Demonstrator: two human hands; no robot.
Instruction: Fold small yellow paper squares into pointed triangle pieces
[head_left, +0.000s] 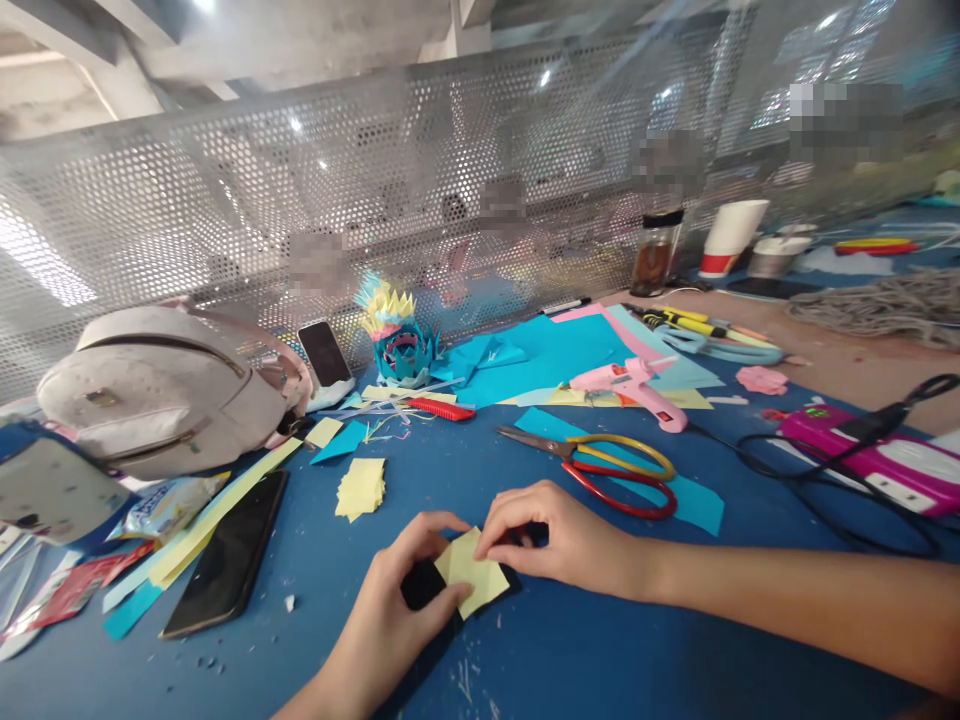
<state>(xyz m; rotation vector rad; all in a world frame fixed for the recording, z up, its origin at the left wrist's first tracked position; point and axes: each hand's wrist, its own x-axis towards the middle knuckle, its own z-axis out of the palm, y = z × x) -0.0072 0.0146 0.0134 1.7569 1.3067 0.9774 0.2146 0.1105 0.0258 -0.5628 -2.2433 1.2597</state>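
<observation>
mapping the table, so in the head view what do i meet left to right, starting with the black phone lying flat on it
Black phone → yellow paper stack → left hand → small yellow square → right hand → magenta power strip

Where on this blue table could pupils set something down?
Bare room: between the yellow paper stack and the scissors, and on the near side of the right forearm. Crowded: around the backpack at left, and behind the scissors around the pink glue gun.
</observation>
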